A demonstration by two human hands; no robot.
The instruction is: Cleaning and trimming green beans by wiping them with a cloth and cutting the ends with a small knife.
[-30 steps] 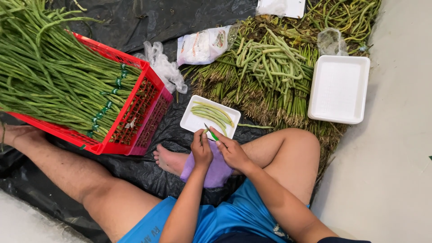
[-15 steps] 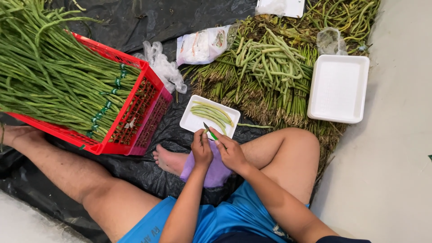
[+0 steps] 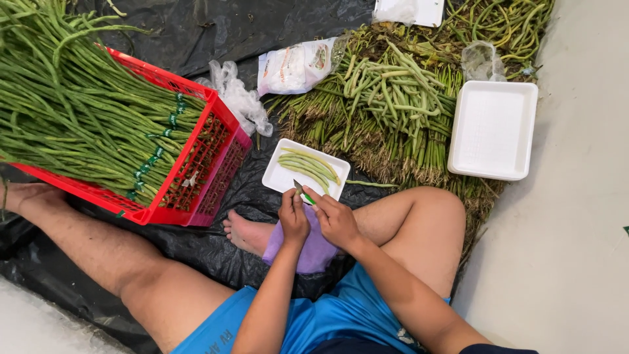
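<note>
Both hands (image 3: 318, 219) around one bean (image 3: 306, 196)

Soft, even daylight fills the scene, bright without harsh contrast. Shadows are faint and diffuse; a weak one lies under the red plastic lattice crate (image 3: 203, 164) and beneath the bent legs. The empty white foam tray (image 3: 493, 130) is close to overexposed, its surface detail nearly washed out. The crinkled black plastic ground sheet (image 3: 216, 29) shows dull sheen. Focus is sharp across the frame, with slight wide-angle stretching toward the corners.
</note>
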